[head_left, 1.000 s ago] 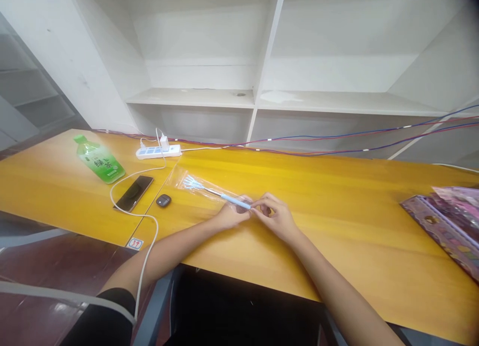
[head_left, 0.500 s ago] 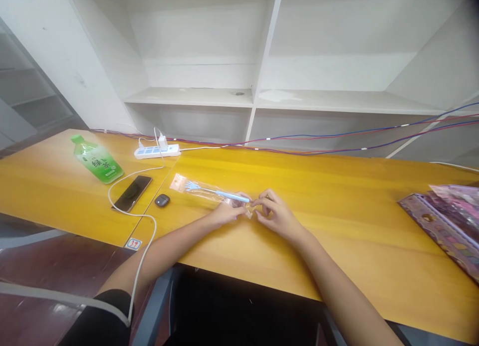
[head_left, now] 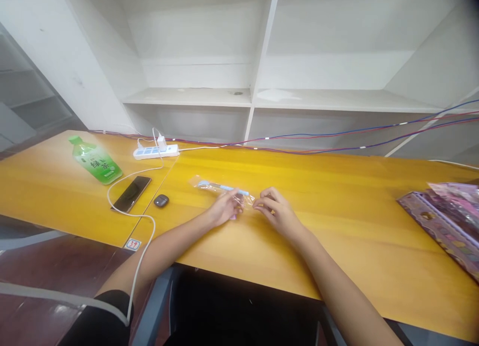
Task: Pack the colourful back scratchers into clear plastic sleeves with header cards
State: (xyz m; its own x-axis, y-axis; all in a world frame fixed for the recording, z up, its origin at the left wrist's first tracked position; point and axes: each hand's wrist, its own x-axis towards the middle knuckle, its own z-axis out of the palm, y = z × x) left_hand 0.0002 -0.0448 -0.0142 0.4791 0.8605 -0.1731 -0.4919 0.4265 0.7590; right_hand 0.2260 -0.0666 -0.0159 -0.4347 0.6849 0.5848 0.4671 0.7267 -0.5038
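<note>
A light-blue back scratcher (head_left: 225, 187) lies inside a clear plastic bag (head_left: 196, 180), its head end pointing left and its handle end to the right. My left hand (head_left: 223, 209) is closed around the bagged back scratcher near the handle. Below those fingers a small purple piece (head_left: 233, 217) shows; what it is I cannot make out. At the bag's right end, my right hand (head_left: 277, 210) has thumb and fingers drawn together in a pinch, with the clear film at the fingertips.
On the left of the yellow table (head_left: 337, 186) are a green tea bottle (head_left: 98, 161), a phone (head_left: 131, 193), a small black case (head_left: 161, 201) and a power strip (head_left: 155, 151) with a white cable. A purple box (head_left: 430, 221) holding packets stands right. White shelves (head_left: 187, 95) rise behind.
The back scratcher and bag have turned and shifted right, so the head now looks narrower. My left hand has changed its hold, with fingers now over the handle. The right hand has barely moved.
</note>
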